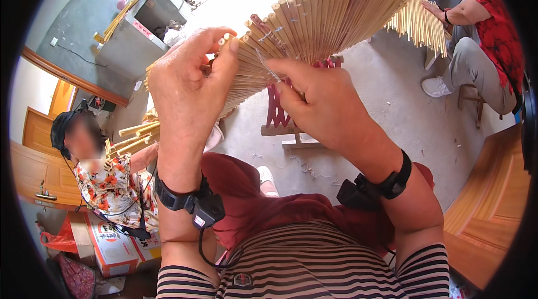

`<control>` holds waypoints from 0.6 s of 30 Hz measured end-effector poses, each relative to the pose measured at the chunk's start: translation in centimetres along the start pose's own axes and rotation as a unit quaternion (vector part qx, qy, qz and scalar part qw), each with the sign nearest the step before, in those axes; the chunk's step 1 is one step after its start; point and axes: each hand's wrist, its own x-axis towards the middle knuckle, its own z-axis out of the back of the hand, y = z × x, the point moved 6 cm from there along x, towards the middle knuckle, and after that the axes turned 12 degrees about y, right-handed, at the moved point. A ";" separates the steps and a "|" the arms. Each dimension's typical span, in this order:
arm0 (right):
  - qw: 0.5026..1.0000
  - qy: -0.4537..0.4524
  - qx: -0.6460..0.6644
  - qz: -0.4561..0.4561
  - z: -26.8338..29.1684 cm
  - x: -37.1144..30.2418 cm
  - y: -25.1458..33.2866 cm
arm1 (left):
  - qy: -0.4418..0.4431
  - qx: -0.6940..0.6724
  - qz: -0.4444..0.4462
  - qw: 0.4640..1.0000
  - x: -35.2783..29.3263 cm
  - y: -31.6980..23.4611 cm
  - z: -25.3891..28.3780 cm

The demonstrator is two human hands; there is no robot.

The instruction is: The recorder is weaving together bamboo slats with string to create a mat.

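A long row of pale yellow stalks (314, 24), tied side by side into a mat, stretches from my hands to the upper right. My left hand (188, 77) is closed around stalks at the mat's near left end, with thumb and fingers pinching by their cut tips. Just to its right, my right hand (328, 100) is closed in a pinch on a thin, light string (266, 65) that runs up to the stalks. Its curled fingers partly hide the string's lower end. A few stalks in the mat are reddish, and small string knots show across it.
A folding stool (280, 111) with dark red webbing stands beyond my knees. On the right sits a co-worker in a red top (490, 24) with another stalk mat (417, 24). At left, a person in a floral shirt (115, 187) holds loose stalks (134, 136) above a cardboard box (120, 246).
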 end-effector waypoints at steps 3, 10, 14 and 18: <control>0.997 -0.046 -0.022 0.057 -0.5 -0.2 0.0 | -0.014 0.019 -0.007 1.000 -0.1 -0.9 -0.1; 0.990 -0.090 0.015 0.109 -0.6 -0.1 1.0 | 0.006 0.019 -0.042 0.999 -0.3 -1.0 0.0; 0.998 -0.018 -0.018 0.057 0.4 0.1 1.4 | -0.009 -0.005 -0.059 0.998 -0.5 -0.7 0.2; 0.979 0.084 -0.186 -0.010 1.9 -0.3 2.1 | 0.022 0.018 -0.025 0.999 -0.5 -0.5 0.4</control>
